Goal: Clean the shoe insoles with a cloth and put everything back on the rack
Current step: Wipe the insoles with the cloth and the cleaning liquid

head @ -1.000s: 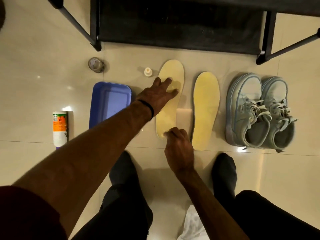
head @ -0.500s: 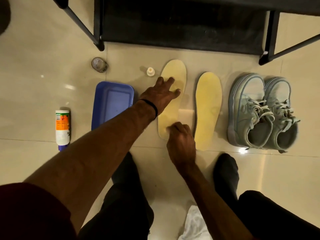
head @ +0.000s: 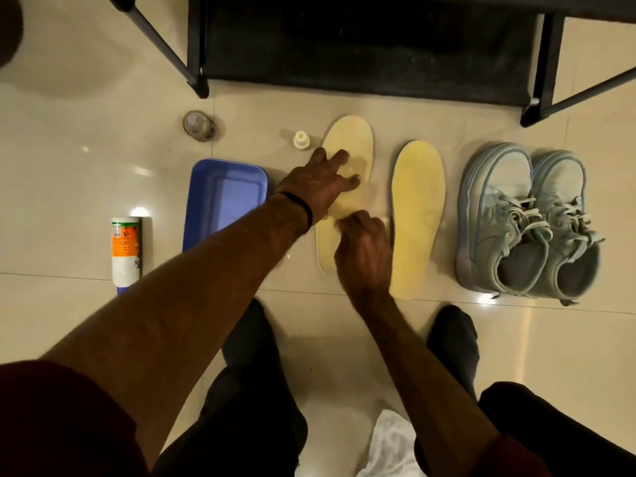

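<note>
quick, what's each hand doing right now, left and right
Left hand: open, fingers spread flat, pressing on the left insole.
Right hand: fingers curled over the same insole's middle; whether it grips anything cannot be told.

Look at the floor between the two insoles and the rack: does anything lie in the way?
Nothing visible does. The left insole and the right insole lie on bare tile just in front of the rack. The small white cap sits to the left, off that path.

R hand (head: 364,256) blurred, hides insole (head: 347,139) heel; cloth (head: 392,445) cut off.
</note>
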